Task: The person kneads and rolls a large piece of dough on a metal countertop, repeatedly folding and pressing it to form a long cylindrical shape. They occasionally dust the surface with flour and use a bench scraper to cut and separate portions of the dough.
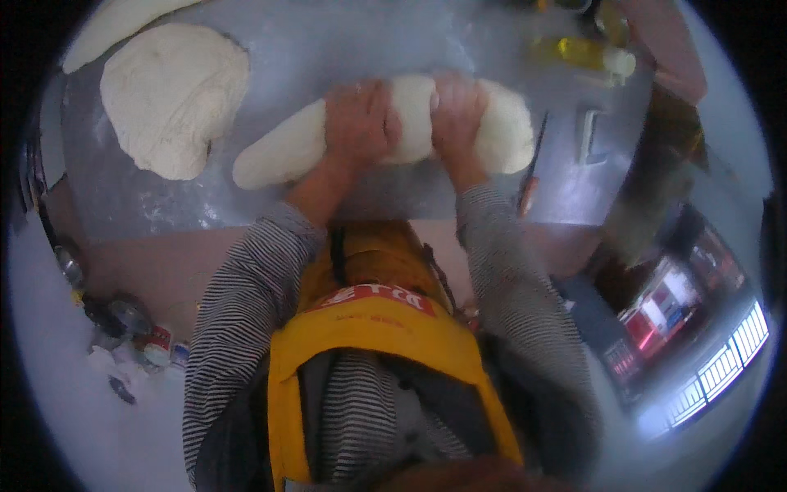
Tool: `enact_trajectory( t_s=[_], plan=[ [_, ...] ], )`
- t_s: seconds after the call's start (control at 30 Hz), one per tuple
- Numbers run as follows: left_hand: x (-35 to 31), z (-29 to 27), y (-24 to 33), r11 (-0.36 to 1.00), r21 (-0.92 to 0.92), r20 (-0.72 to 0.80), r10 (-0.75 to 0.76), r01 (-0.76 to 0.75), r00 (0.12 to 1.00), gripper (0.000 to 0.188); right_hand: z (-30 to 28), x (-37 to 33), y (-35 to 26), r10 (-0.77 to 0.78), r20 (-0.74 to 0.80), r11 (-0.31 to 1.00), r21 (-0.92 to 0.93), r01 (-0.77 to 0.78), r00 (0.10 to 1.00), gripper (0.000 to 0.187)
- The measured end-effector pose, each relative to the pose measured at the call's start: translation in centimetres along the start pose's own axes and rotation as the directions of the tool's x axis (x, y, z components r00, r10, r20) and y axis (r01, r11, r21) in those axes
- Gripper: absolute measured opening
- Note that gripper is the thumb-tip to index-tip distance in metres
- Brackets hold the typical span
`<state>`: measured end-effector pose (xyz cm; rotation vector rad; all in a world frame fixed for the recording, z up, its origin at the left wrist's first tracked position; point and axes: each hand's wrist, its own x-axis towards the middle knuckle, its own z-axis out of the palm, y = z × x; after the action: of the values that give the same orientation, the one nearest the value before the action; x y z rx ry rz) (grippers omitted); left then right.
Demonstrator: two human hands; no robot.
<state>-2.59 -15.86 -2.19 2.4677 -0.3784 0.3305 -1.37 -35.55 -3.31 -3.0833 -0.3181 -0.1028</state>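
Note:
A long, pale roll of dough (279, 152) lies across the grey, floury worktop in front of me. Over its middle, my left hand (361, 123) is closed with its fingers curled round the top. My right hand (457, 115) grips it nearer the right end, the fingers likewise bent over the far side. Between the two hands a stretch of dough bulges up, and both ends stick out past them. The fingertips are partly hidden behind the dough and slightly blurred.
A broad, flattened piece of dough (172, 98) rests at the left, with another strip of dough (123, 25) beyond it. A knife with a brown handle (529, 197) lies just right of the roll. Farther right are a pale-edged scraper (587, 138) and a bottle of yellow oil (582, 54).

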Motion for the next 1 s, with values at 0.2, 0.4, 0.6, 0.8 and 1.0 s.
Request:
enact_trajectory(
  t_s=[0.2,0.4,0.6,0.8,1.0],
  plan=[
    [9.7,4.2,-2.9,0.999,0.015,-0.089,0.052,-0.051,0.995,0.031,3.3,10.5,4.8,0.091,-0.073,0.990,-0.101,-0.098,0.993,0.027],
    [8.3,0.5,-4.6,0.920,-0.218,0.242,0.373,-0.325,0.896,0.028,0.3,15.6,12.0,-0.481,0.262,0.877,0.151,0.457,0.837,0.035],
    [-1.7,-6.4,2.0,0.942,-0.305,0.491,0.281,-0.139,0.824,0.034,-6.2,2.0,8.9,0.035,0.201,0.959,0.269,-0.089,0.979,0.029],
    [-3.9,-2.2,7.9,0.976,0.026,0.197,0.207,-0.216,0.958,0.044,-4.7,-16.5,6.2,0.042,-0.144,0.997,-0.054,-0.050,0.989,0.060],
    [0.1,3.2,7.2,0.971,0.084,0.121,0.213,-0.224,0.970,0.049,-1.9,-8.4,8.8,0.172,-0.102,0.984,0.055,-0.167,0.980,0.063]
  ],
)
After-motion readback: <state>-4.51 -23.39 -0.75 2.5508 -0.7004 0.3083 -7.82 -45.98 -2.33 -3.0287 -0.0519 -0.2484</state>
